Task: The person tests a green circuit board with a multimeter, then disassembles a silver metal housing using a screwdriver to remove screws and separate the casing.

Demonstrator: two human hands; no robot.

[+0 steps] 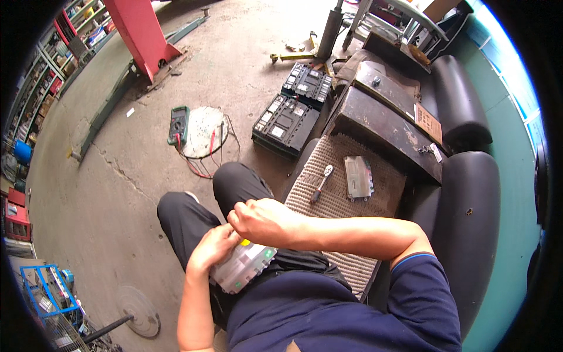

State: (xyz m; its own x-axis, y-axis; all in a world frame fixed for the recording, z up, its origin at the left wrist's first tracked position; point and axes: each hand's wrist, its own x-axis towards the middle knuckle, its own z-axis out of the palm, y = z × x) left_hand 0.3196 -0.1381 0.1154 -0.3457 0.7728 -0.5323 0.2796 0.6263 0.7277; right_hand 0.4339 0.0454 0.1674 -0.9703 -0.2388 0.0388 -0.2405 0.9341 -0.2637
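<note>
A flat, translucent-topped module (241, 269) with green and yellow round stickers lies on my lap. My left hand (213, 246) grips its far left end. Over that same end, close to the left fingers, my right hand (259, 220) is curled; what its fingers hold, if anything, is hidden. Beside me, on a woven seat mat (303, 193), rest a ratchet wrench (323, 182) and a second module (359, 177) of similar shape.
On the floor ahead are a green-cased multimeter (178, 123) with red and black leads and two black battery packs (286, 123). Dark metal boxes (387, 127) stand on the black sofa (468, 211). A red lift post (136, 35) rises beyond; a round-based stand (140, 311) is at lower left.
</note>
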